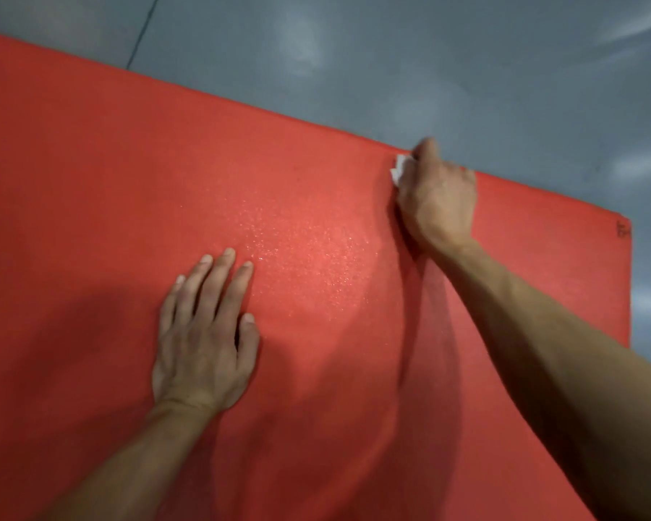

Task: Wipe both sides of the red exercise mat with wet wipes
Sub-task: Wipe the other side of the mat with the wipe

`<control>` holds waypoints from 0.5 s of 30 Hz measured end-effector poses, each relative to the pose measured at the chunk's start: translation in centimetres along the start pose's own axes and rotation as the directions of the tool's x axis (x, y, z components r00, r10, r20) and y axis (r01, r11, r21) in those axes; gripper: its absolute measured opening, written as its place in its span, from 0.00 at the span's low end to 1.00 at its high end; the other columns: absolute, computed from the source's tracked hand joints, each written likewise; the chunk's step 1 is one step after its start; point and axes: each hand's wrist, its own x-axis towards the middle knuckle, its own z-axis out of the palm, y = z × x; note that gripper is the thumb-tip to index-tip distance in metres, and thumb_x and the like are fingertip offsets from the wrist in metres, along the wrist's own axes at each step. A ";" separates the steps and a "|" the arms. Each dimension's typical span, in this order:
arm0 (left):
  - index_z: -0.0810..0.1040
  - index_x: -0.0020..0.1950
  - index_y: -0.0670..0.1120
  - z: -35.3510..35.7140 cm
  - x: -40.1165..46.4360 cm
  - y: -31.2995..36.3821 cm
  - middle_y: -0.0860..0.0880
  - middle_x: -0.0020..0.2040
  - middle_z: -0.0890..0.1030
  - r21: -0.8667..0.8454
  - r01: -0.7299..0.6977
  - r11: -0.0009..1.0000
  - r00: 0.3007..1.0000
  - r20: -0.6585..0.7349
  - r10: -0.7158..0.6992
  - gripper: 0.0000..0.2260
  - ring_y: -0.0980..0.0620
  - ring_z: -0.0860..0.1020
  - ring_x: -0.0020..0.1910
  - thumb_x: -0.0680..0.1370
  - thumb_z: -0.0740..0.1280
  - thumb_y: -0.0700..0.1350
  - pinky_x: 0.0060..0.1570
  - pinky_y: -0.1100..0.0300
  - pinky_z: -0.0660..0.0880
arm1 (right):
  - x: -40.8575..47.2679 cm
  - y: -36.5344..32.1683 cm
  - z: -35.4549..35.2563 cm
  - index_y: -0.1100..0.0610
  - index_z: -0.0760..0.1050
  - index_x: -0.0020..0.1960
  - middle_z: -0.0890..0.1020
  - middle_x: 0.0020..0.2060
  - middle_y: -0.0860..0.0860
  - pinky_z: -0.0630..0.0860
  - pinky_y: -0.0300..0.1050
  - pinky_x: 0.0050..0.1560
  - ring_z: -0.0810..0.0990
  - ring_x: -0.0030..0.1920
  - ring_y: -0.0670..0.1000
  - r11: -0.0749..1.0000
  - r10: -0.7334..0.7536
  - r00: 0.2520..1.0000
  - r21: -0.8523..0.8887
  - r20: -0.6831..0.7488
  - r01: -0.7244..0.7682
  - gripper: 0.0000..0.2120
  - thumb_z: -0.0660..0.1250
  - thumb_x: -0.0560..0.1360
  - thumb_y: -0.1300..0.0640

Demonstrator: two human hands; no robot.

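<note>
The red exercise mat point(128, 174) lies flat on the floor and fills most of the view. A wet, glistening patch shows near its middle. My left hand point(203, 332) rests flat on the mat with straight fingers, palm down. My right hand point(436, 197) reaches to the mat's far edge and holds a white wet wipe point(399, 169) against the surface. Only a small crumpled part of the wipe shows at the fingers; the rest is hidden under the hand.
Grey, glossy floor point(429, 62) surrounds the mat at the top and right. A thin dark line point(143, 32) runs across the floor at the upper left. The mat's right corner point(622, 227) carries a small dark mark.
</note>
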 end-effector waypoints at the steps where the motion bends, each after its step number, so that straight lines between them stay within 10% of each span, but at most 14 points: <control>1: 0.68 0.80 0.47 0.0 0.0 0.0 0.47 0.81 0.65 0.007 -0.001 1.000 1.000 0.003 0.001 0.28 0.44 0.62 0.81 0.79 0.56 0.50 0.79 0.42 0.57 | -0.4 1.6 -0.7 0.58 0.73 0.55 0.84 0.41 0.64 0.70 0.57 0.46 0.82 0.44 0.67 0.996 0.089 0.996 -0.018 -0.009 -0.089 0.15 0.55 0.82 0.48; 4: 0.68 0.80 0.47 0.0 0.2 -0.3 0.47 0.81 0.65 0.012 0.006 1.000 1.000 0.020 -0.006 0.28 0.44 0.62 0.81 0.79 0.56 0.50 0.79 0.43 0.57 | -0.4 0.6 -0.5 0.59 0.72 0.56 0.84 0.45 0.65 0.70 0.58 0.50 0.82 0.48 0.67 0.978 0.208 0.978 -0.018 -0.006 -0.209 0.14 0.55 0.83 0.49; 11: 0.68 0.80 0.48 0.0 0.1 -0.4 0.48 0.82 0.64 0.012 0.006 1.000 1.000 0.023 -0.006 0.28 0.45 0.62 0.81 0.79 0.56 0.50 0.79 0.44 0.57 | 1.3 -7.5 1.2 0.59 0.73 0.53 0.83 0.39 0.63 0.64 0.54 0.42 0.81 0.42 0.67 0.988 -0.125 0.991 0.094 0.054 0.119 0.14 0.56 0.82 0.49; 15: 0.69 0.79 0.48 -0.1 0.3 -0.3 0.48 0.81 0.66 0.006 0.013 1.000 1.000 0.021 -0.013 0.28 0.46 0.63 0.80 0.78 0.57 0.50 0.79 0.44 0.57 | 1.7 0.2 -1.2 0.60 0.72 0.57 0.82 0.47 0.69 0.72 0.59 0.49 0.81 0.49 0.70 0.983 0.176 0.982 -0.055 0.068 -0.173 0.16 0.56 0.82 0.48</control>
